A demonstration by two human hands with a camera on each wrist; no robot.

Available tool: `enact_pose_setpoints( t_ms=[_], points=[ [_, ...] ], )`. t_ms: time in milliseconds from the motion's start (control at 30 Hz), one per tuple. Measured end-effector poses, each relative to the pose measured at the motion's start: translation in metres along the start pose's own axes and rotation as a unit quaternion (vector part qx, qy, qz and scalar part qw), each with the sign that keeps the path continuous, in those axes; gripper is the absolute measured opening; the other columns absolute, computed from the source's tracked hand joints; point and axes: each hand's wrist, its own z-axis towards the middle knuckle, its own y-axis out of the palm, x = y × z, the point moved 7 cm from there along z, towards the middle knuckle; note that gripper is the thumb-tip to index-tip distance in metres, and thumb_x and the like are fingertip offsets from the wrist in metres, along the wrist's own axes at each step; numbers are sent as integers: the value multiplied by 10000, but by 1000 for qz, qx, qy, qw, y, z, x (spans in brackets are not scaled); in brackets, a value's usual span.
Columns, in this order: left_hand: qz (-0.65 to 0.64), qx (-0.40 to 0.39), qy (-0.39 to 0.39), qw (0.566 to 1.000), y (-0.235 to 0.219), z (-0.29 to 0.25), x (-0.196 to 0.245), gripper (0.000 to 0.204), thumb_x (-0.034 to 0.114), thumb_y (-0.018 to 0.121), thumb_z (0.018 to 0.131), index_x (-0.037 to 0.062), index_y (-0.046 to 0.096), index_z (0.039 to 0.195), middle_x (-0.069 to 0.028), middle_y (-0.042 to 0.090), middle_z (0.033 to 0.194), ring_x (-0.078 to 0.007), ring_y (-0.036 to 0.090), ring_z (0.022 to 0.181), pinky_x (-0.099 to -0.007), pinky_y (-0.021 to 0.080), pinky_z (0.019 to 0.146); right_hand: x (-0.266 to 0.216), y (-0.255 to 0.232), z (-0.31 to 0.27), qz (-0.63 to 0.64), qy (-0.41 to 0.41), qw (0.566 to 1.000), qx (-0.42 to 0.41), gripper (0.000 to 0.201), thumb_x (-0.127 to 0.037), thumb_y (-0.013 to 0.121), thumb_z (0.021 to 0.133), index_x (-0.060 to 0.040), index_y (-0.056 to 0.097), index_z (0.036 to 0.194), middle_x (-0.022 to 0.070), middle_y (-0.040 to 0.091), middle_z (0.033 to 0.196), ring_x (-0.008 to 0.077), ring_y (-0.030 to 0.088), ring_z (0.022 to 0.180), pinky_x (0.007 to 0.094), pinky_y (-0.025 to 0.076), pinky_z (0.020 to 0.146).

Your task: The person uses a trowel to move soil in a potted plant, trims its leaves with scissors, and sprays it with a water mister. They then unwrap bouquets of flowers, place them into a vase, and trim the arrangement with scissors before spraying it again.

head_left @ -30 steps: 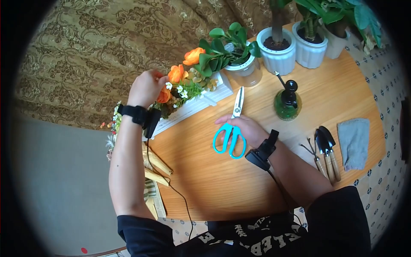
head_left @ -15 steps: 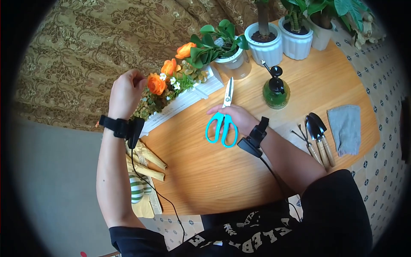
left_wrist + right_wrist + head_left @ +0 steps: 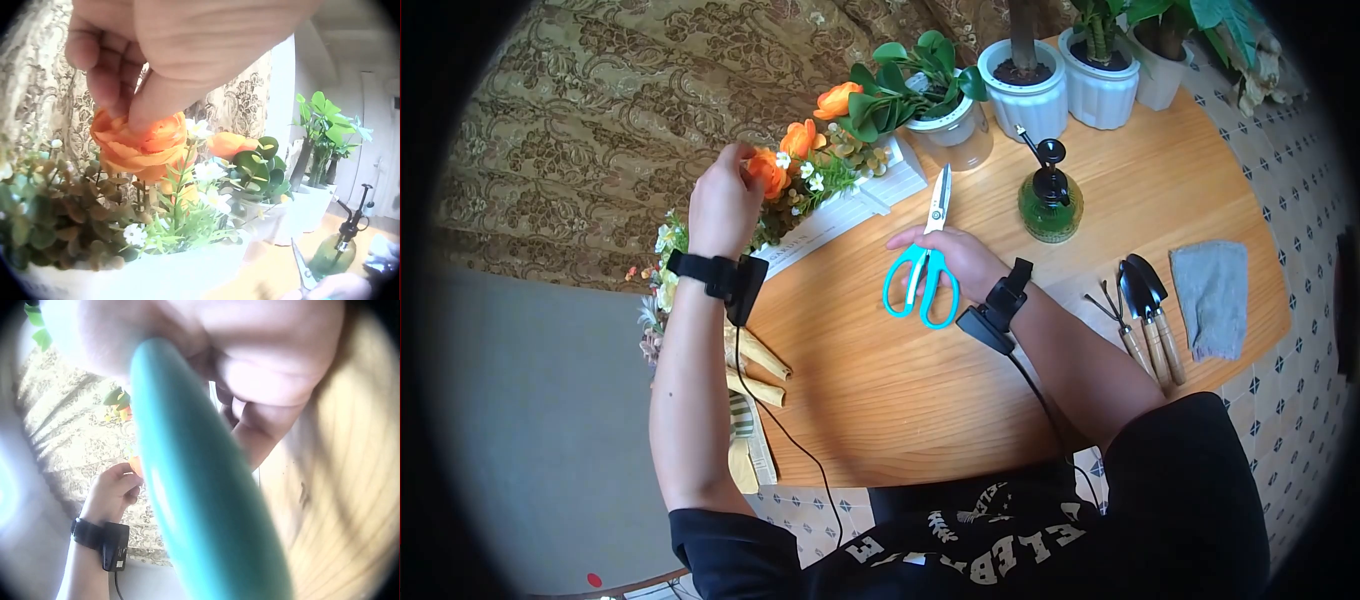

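Note:
My left hand (image 3: 725,205) is at the left-hand orange flower (image 3: 147,144) in the planter, thumb and fingertips pinching its upper petals. The white slatted planter box (image 3: 820,232) also carries a second orange flower (image 3: 803,138), small white blossoms (image 3: 212,199) and brownish-green foliage (image 3: 69,219). Over the middle of the table, my right hand (image 3: 968,262) grips a pair of scissors (image 3: 940,278) around the pivot. Its blades point away from me and lie nearly together; the teal handles point back toward my body. One handle fills much of the right wrist view.
A green glass spray bottle (image 3: 1052,205) stands right of the scissors. Beyond it are white potted plants (image 3: 1028,100). Small garden tools (image 3: 1148,310) and a grey cloth (image 3: 1210,300) lie at the right. Tan gloves (image 3: 755,370) are at the left edge, near a cable (image 3: 800,440).
My left hand first drew left off the flowers, then came back to the left-hand orange flower. The right hand keeps hold of the scissors. The head view shifted slightly.

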Motion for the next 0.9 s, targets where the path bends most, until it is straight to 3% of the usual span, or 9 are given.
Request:
enact_pose_setpoints(
  t_ms=[67,133,200,333,467,600,733,833,900],
  points=[
    [-67,11,-12,998,-5,-16,6,239,74,623,822,15,597,1052,-123,658,780,-239,638,708,-340,506,672,2,-1,2,21,-5,1000,1,387,-258,374,964,-23,566,1204,129,658,899,194,646,656,292,521,594],
    [-170,-2,-31,985,-3,-42,26,215,38,612,848,1,583,1057,-75,650,791,-135,614,706,-275,497,662,1,1,3,35,-1,999,-13,388,-220,353,965,3,538,1223,154,648,931,214,651,758,333,548,677],
    [-207,-38,-17,977,18,-76,51,196,28,622,838,5,596,1030,-41,621,797,-102,570,703,-252,482,669,-2,0,1,42,-5,999,-25,394,-202,338,964,18,522,1235,165,643,947,226,651,826,355,557,735],
    [-254,-71,19,964,57,-126,106,280,101,716,755,17,613,1001,-86,600,828,-179,564,688,-304,477,626,1,0,5,66,-19,997,-27,385,-212,353,964,8,545,1215,136,646,938,203,650,817,319,547,715],
    [-213,-69,9,975,82,-143,119,383,159,734,746,0,542,1038,-163,624,869,-335,623,780,-410,500,672,-1,0,3,81,-19,997,-9,374,-194,351,966,13,552,1204,113,643,947,186,646,836,303,542,723],
    [-193,-110,-15,975,95,-150,117,492,167,737,748,27,437,1111,-199,644,841,-387,638,769,-462,494,653,4,1,7,83,-6,996,-11,383,-205,353,971,15,529,1229,115,645,961,178,644,828,299,539,705],
    [-238,-84,-27,967,99,-151,104,552,178,723,761,33,386,1173,-190,638,754,-385,635,688,-458,489,600,8,-3,11,63,3,997,-45,407,-271,333,984,-20,524,1241,111,655,1013,166,640,832,261,493,616],
    [-307,-99,-81,943,96,-154,89,519,144,681,766,18,383,1173,-217,642,804,-394,641,722,-454,503,623,3,11,1,59,11,997,-57,441,-316,326,983,-42,492,1285,108,657,1036,159,631,839,247,470,597],
    [-423,-112,-110,893,99,-164,75,541,89,664,797,26,348,1231,-131,616,735,-250,622,625,-341,484,564,-3,22,-4,35,12,997,-66,456,-316,329,979,-40,471,1312,110,656,1043,158,629,852,244,474,608]
  ],
)
